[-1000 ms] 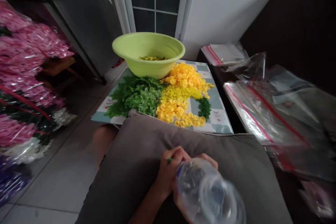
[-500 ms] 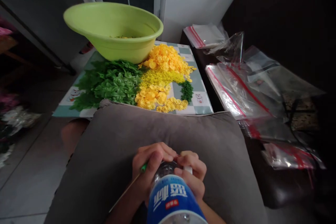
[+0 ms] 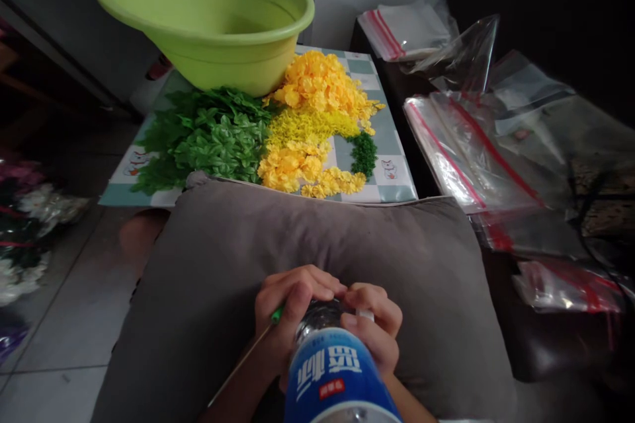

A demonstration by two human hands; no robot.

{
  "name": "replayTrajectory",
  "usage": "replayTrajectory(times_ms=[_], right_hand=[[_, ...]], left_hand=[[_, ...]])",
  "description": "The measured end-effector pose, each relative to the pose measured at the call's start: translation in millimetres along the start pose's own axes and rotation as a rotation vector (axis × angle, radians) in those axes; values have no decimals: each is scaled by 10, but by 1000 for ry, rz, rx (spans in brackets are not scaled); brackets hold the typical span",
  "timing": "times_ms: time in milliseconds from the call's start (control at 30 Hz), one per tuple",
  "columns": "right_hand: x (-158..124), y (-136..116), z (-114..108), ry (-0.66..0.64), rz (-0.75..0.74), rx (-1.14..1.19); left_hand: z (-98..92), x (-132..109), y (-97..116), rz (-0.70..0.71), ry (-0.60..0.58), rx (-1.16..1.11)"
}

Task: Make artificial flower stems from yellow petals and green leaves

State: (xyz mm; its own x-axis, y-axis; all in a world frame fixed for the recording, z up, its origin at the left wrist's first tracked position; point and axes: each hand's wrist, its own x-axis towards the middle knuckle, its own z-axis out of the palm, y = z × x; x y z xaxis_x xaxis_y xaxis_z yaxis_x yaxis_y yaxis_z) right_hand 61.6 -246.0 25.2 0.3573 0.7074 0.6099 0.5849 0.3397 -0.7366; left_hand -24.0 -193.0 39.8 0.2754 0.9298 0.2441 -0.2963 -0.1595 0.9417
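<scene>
A clear plastic bottle (image 3: 342, 370) with a blue label lies tilted over my lap, its base toward me and its narrow end between my hands. My left hand (image 3: 285, 301) is closed round the left of that end, and a thin stem (image 3: 243, 363) with a green tip also sticks out from under its thumb. From the right, my right hand (image 3: 380, 327) curls its fingers against the bottle. A small white piece (image 3: 366, 314) shows between those fingers, perhaps a cap. The bottle's mouth is hidden behind my fingers.
A grey cushion (image 3: 307, 231) lies under my hands. Beyond it, a checked table (image 3: 391, 188) carries a green basin (image 3: 238, 66), green artificial leaves (image 3: 223, 145), yellow-orange flowers (image 3: 322, 86) and a small dark green sprig (image 3: 364, 155). Clear bags (image 3: 466, 152) with red strips lie at right.
The view has tipped down a little, so the table and basin sit higher in the picture. Both hands keep the same hold on the bottle.
</scene>
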Motion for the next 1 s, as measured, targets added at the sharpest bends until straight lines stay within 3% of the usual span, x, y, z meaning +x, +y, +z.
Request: replayTrajectory(times_ms=[100,333,533,1000], right_hand=[[-42,56,-37,113,-80,49],[-13,191,-150,-74,-110,-55],[-135,118,-92,-31,129,-35],[-113,121,-193,-166,110,-37]], left_hand=[[13,-8,-14,-12,33,-11],[80,-38,-52,-146,143,-15],[97,-51,-91,-194,193,-109],[-5,-16,-151,-71,-6,-82]])
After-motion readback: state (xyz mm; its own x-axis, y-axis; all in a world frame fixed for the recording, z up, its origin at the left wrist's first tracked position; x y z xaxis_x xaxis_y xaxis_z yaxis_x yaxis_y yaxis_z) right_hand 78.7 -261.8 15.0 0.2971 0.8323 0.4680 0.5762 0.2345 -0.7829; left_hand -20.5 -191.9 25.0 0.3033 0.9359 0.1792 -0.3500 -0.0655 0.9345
